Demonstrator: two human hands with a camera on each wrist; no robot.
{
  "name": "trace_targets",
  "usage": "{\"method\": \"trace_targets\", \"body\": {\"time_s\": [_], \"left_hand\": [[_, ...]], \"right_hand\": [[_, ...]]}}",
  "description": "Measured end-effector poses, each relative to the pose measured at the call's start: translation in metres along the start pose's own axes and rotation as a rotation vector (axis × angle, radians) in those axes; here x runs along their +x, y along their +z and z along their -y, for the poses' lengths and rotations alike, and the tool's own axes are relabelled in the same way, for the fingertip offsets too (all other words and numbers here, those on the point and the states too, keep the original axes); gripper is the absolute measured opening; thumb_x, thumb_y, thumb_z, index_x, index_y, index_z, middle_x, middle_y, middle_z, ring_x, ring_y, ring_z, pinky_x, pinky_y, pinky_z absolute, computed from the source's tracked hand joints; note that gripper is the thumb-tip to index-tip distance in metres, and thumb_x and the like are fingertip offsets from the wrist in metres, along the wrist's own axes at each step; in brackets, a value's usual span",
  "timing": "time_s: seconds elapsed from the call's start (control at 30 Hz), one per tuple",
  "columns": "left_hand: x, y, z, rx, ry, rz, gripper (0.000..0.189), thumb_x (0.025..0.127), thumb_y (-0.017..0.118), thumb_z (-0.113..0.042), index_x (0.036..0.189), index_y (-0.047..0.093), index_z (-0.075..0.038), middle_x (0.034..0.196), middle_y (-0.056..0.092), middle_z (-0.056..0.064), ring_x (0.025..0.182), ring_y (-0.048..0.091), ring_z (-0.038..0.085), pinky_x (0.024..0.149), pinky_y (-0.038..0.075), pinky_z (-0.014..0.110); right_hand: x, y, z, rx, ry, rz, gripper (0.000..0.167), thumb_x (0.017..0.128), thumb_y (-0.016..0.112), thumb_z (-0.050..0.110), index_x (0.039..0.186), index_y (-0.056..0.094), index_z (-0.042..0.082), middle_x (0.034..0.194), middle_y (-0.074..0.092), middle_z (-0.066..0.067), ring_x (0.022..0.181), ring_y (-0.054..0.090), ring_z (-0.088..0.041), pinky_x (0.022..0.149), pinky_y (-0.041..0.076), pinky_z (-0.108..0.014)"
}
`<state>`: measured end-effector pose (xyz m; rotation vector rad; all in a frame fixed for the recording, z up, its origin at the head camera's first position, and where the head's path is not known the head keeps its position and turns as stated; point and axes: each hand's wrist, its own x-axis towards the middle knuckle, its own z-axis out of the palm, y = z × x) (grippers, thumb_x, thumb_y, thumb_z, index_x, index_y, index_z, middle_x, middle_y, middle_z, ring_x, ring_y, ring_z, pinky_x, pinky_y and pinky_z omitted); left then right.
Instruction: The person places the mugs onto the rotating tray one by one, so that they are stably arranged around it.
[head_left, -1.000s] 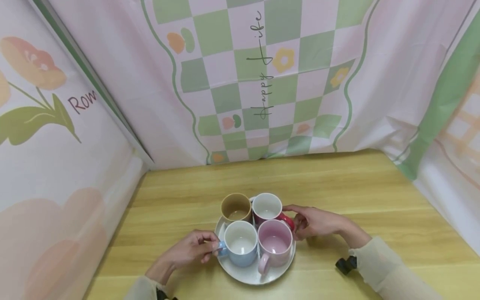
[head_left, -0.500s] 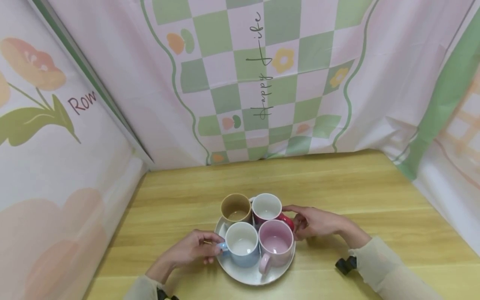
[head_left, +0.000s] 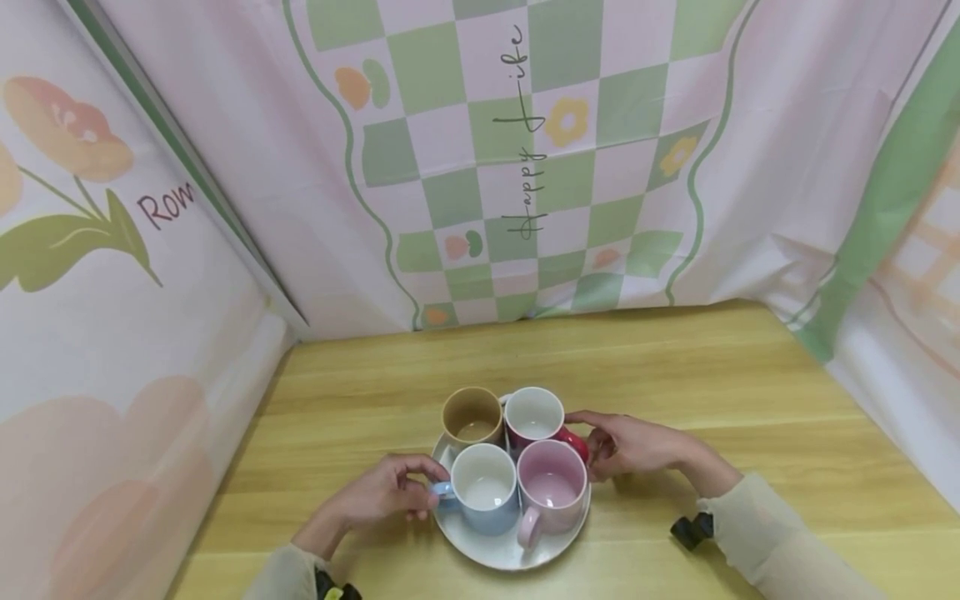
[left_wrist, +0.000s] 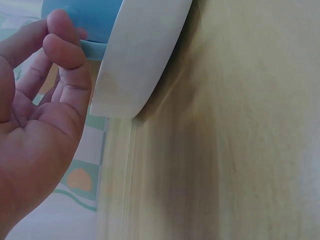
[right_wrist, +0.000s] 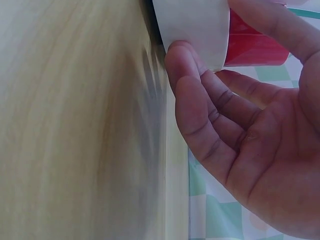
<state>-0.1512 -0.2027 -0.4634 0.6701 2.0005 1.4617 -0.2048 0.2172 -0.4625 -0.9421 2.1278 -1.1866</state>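
Observation:
Four-part clusters aside, several mugs stand upright together on a round white plate (head_left: 517, 560). My left hand (head_left: 386, 492) pinches the handle of the light blue mug (head_left: 491, 518) at the front left, thumb near the handle's outer end. In the left wrist view, curled fingers lie beside that handle and the plate's side. My right hand (head_left: 637, 442) stays at the right, its index finger reaching to the red mug (head_left: 573, 443) at the back, around its handle. In the right wrist view, its fingertips touch the plate's side. A pink mug (head_left: 555, 517) and a tan mug (head_left: 472, 412) complete the cluster.
The plate rests on a wood-grain table (head_left: 375, 392). A checkered, flower-printed cloth (head_left: 562, 183) hangs behind it. Another printed cloth (head_left: 135, 350) lines the left side, and a green-edged cloth (head_left: 855, 267) the right.
The blue and pink mugs have shifted very slightly to the right. My left thumb has drawn back a little along the blue handle. My right hand has stayed in place.

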Motion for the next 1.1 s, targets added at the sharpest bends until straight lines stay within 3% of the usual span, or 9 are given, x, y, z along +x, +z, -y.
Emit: {"method": "trace_targets", "body": {"time_s": [0.23, 0.57, 0.7, 0.83, 1.0, 1.1], "left_hand": [[0.006, -0.006, 0.003, 0.012, 0.009, -0.012, 0.029, 0.093, 0.066, -0.009, 0.121, 0.065, -0.005, 0.103, 0.065, 0.029, 0.072, 0.064, 0.007, 0.061, 0.054, 0.019], [0.004, -0.007, 0.001, 0.008, -0.007, -0.024, 0.030, 0.093, 0.067, -0.011, 0.122, 0.065, -0.004, 0.108, 0.066, 0.025, 0.074, 0.065, 0.008, 0.063, 0.054, 0.019], [0.002, -0.011, -0.001, 0.016, -0.010, -0.038, 0.031, 0.094, 0.067, -0.012, 0.123, 0.064, -0.002, 0.114, 0.065, 0.024, 0.082, 0.068, 0.011, 0.073, 0.059, 0.024], [0.001, -0.019, -0.004, 0.043, 0.029, -0.060, 0.033, 0.096, 0.065, -0.014, 0.124, 0.062, 0.005, 0.119, 0.064, 0.027, 0.096, 0.068, 0.017, 0.086, 0.060, 0.034], [-0.001, -0.030, -0.009, 0.077, 0.046, -0.105, 0.034, 0.099, 0.061, -0.016, 0.125, 0.061, 0.006, 0.122, 0.063, 0.030, 0.108, 0.066, 0.033, 0.093, 0.058, 0.042], [-0.003, -0.036, -0.013, 0.094, 0.033, -0.136, 0.032, 0.100, 0.060, -0.018, 0.125, 0.062, 0.002, 0.122, 0.062, 0.032, 0.108, 0.066, 0.036, 0.095, 0.057, 0.043]], "right_hand": [[0.001, -0.001, -0.001, -0.006, 0.002, 0.002, 0.080, 0.083, 0.073, 0.004, 0.152, 0.032, 0.000, 0.094, 0.071, -0.006, 0.083, 0.067, -0.013, 0.072, 0.059, -0.026], [0.002, -0.002, 0.000, -0.019, 0.004, -0.005, 0.080, 0.083, 0.074, 0.007, 0.151, 0.033, -0.001, 0.096, 0.071, -0.007, 0.085, 0.068, -0.012, 0.076, 0.058, -0.025], [0.002, -0.003, -0.001, -0.040, 0.011, -0.008, 0.080, 0.084, 0.075, 0.011, 0.151, 0.033, 0.000, 0.097, 0.070, -0.008, 0.087, 0.067, -0.012, 0.077, 0.059, -0.026], [0.003, -0.005, -0.002, -0.084, 0.037, -0.032, 0.081, 0.083, 0.078, 0.016, 0.151, 0.035, 0.004, 0.097, 0.070, -0.005, 0.086, 0.067, -0.011, 0.076, 0.058, -0.026], [0.002, -0.009, -0.001, -0.102, 0.066, -0.051, 0.076, 0.084, 0.073, 0.008, 0.151, 0.037, 0.007, 0.100, 0.070, -0.005, 0.087, 0.068, -0.012, 0.075, 0.059, -0.027], [0.002, -0.013, 0.000, -0.111, 0.057, -0.059, 0.069, 0.086, 0.069, 0.002, 0.149, 0.040, 0.005, 0.103, 0.071, -0.006, 0.087, 0.069, -0.014, 0.075, 0.059, -0.027]]}}
